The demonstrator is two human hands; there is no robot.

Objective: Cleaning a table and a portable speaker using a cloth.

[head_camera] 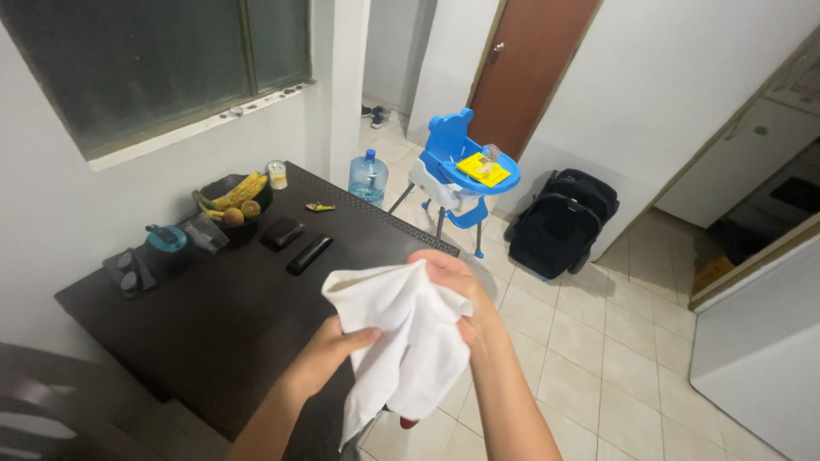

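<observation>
White cloth (401,341) held up in both hands, above the dark bench's (213,333) edge.

Left hand (329,348) pinching the lower side, right hand (457,290) gripping the top corner; bunched and hanging, not yet folded flat or laid down.

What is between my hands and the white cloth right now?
Nothing visible. The left hand grips the white cloth at its lower edge and the right hand pinches its top, both directly on the fabric, above the dark table.
</observation>
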